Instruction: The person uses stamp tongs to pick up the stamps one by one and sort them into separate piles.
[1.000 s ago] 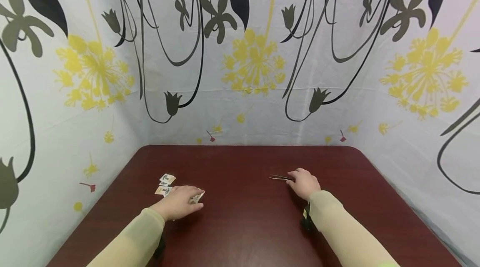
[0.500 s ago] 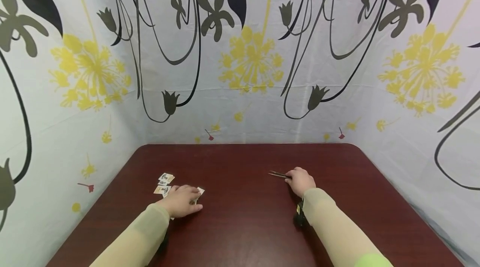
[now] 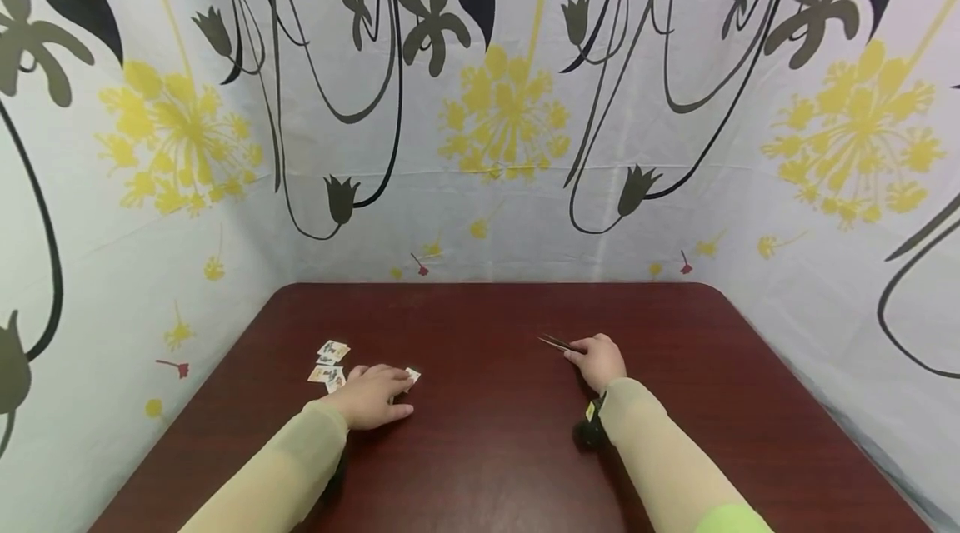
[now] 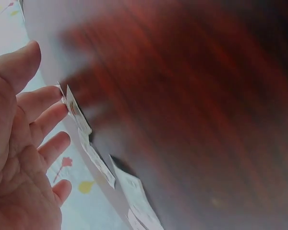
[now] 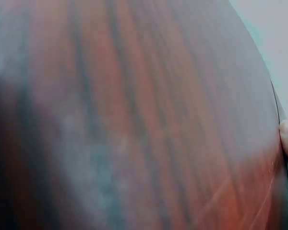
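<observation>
My left hand lies palm down at the left of the table, fingers extended and spread. Its fingertips touch a small printed paper piece, like a stamp, which shows beyond them. In the left wrist view, the fingers reach the edge of thin paper pieces. More stamp-like pieces lie left of that hand, partly overlapping; some may be hidden under it. My right hand holds dark tweezers low over the table's right half, their slightly parted tips pointing left. The right wrist view shows only a thin dark line beside a finger.
The dark red-brown table has a rounded far edge. White flower-printed cloth hangs behind it and along both sides. Dark wrist cameras are strapped under both wrists, the right one close to the tabletop.
The left hand has shifted slightly rightward, and the paper piece at its fingertips now shows farther right and away. The tweezers stay in the right hand, which has turned a little.
</observation>
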Tool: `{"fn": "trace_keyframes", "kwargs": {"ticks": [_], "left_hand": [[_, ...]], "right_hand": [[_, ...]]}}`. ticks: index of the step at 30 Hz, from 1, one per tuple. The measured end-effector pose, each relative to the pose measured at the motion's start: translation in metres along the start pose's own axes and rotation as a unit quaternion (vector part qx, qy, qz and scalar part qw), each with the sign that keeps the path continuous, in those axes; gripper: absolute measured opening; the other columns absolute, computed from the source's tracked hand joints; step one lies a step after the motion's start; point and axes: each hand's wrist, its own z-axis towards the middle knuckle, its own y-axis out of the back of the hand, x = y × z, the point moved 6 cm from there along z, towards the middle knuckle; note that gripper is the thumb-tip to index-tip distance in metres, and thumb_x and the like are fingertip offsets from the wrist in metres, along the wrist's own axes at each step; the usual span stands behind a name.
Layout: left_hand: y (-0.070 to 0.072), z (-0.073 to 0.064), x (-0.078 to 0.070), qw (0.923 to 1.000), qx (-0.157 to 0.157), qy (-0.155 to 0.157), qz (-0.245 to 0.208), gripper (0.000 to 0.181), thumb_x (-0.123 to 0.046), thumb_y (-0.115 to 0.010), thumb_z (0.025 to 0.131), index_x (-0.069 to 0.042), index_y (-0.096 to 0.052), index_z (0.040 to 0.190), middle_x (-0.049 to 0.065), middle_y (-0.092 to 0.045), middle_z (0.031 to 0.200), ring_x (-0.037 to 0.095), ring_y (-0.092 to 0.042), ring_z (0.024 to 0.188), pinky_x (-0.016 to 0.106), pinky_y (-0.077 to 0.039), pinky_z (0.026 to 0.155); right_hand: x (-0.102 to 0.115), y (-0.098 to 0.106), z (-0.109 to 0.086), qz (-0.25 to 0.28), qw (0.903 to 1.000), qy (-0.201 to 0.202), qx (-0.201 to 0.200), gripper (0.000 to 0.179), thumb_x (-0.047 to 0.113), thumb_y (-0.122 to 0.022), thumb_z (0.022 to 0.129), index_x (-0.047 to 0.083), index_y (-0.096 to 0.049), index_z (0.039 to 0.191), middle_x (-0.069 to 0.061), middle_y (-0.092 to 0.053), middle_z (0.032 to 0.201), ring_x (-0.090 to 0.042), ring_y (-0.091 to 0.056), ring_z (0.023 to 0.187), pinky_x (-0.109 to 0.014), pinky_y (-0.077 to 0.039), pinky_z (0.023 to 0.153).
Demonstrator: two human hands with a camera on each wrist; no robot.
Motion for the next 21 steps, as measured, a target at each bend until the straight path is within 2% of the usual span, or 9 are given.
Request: {"fn": "trace_keyframes", "kwargs": {"ticks": [6,11,18,21], "left_hand": [[-0.002,0.005,-0.007,0.9999,0.006,-0.009,-0.003,0.054,-0.042,-0.059,0.094,-0.012,-0.054,0.139,0.005,-0.048,0.143,0.032,-0.038,0.134,0.059,-0.026,0.103],[-0.004,0.008,-0.012,0.9996,0.014,-0.02,-0.014,0.055,-0.041,-0.058,0.095,-0.01,-0.052,0.14,0.007,-0.047,0.145,0.03,-0.04,0.134,0.053,-0.026,0.106],[-0.004,0.01,-0.017,0.9989,0.014,-0.04,-0.021,0.054,-0.038,-0.059,0.095,-0.007,-0.053,0.138,0.01,-0.048,0.144,0.031,-0.043,0.133,0.052,-0.026,0.108],[-0.003,0.01,-0.019,0.9988,0.015,-0.044,-0.015,0.054,-0.038,-0.059,0.095,-0.007,-0.053,0.139,0.009,-0.048,0.144,0.029,-0.043,0.133,0.051,-0.027,0.107]], "right_hand": [[0.004,-0.001,0.0,-0.004,0.9999,-0.004,-0.012,0.025,0.022,-0.066,0.092,0.005,-0.073,0.109,-0.011,-0.059,0.098,-0.03,-0.058,0.091,-0.047,-0.049,0.079],[0.007,0.0,-0.003,0.002,0.9998,-0.006,-0.019,0.023,0.019,-0.065,0.093,0.003,-0.073,0.107,-0.011,-0.059,0.097,-0.031,-0.058,0.092,-0.046,-0.049,0.08],[0.01,0.005,-0.007,0.007,0.9984,0.01,-0.055,0.019,0.016,-0.066,0.091,0.002,-0.075,0.1,-0.012,-0.061,0.095,-0.033,-0.059,0.092,-0.046,-0.048,0.082],[0.01,0.006,-0.008,0.014,0.9982,0.007,-0.057,0.019,0.016,-0.065,0.092,0.003,-0.075,0.1,-0.012,-0.063,0.098,-0.033,-0.059,0.095,-0.047,-0.048,0.084]]}}
